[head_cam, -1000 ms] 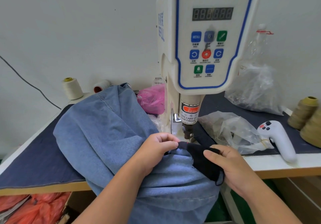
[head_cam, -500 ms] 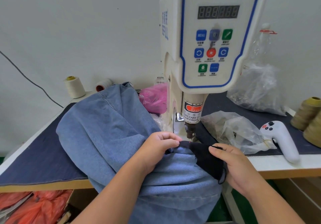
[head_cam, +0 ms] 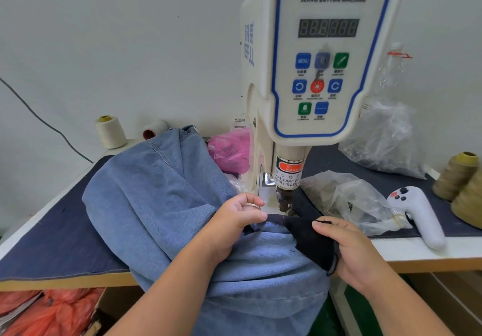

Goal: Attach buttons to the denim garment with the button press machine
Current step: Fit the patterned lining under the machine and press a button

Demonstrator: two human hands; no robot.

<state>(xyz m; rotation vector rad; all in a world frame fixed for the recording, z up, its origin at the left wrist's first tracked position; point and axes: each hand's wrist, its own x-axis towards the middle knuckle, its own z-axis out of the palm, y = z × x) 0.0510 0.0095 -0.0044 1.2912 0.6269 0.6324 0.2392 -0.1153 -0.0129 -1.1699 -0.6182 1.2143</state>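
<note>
Both hands, left hand (head_cam: 234, 221) and right hand (head_cam: 347, 247), pinch denim garment (head_cam: 156, 205) under press head (head_cam: 285, 200).

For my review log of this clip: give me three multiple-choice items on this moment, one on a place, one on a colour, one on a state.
1. Where does the white handheld controller lie?
A. right of the button machine
B. on the denim garment
C. beside the cream spool

2. What colour is the bag behind the garment?
A. green
B. pink
C. yellow

3. What is the left hand doing?
A. pressing a panel key
B. hanging idle
C. pinching the dark fabric edge

Answers: 1 A, it rests on the table's right side; 2 B, the pink bag shows left of the column; 3 C, thumb and finger close on the edge.
</note>
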